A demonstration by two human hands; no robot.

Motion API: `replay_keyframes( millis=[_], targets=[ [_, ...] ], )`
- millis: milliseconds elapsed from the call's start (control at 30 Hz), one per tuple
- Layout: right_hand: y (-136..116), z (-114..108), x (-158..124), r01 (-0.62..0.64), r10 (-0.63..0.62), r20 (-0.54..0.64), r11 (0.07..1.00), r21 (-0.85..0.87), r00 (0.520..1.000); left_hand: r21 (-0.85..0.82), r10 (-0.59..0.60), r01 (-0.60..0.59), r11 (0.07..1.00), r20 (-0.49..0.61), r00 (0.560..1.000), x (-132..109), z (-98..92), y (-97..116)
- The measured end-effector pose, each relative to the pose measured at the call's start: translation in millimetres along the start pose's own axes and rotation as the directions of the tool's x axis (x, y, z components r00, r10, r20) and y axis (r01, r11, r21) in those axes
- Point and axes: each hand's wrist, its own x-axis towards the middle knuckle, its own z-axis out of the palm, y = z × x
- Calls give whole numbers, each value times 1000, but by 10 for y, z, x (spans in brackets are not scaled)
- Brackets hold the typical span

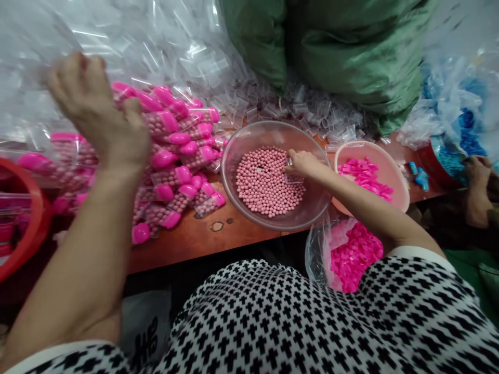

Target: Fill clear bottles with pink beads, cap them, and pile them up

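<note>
My left hand [99, 111] is raised over the left side of the table, its fingers curled and blurred; what it holds, if anything, is hidden. Near it lies a heap of clear containers with pink beads and bright pink caps [179, 137]. My right hand [304, 163] reaches over the right rim of a clear grey bowl [315, 208], fingers closed on a small clear container [293, 174]. Pale pink beads [268, 182] fill the middle of that bowl. Right of it, a light pink bowl [395, 176] holds bright pink pieces [366, 176].
Clear tubes [323, 117] and plastic lie along the back, beside a green sack [351, 52]. A red basket [37, 223] stands far left. A bag of pink pieces [356, 254] is below the table edge. Another person's hand [479, 182] is near blue items at right.
</note>
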Motion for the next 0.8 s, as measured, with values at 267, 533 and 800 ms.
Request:
replay_keyframes(
  millis=[267,533,800],
  targets=[
    [107,-112,-16,-74,83,-78,991,115,993,118,-21,-81,990,683,730,-104,1488,1391],
    [449,-99,-292,31,206,-276,747,664,939,109,14,-210,972,860,510,-165,2360,1594],
    [349,-24,-416,135,205,-75,-299,945,976,131,-42,-81,988,736,676,28,1863,1449]
  ],
)
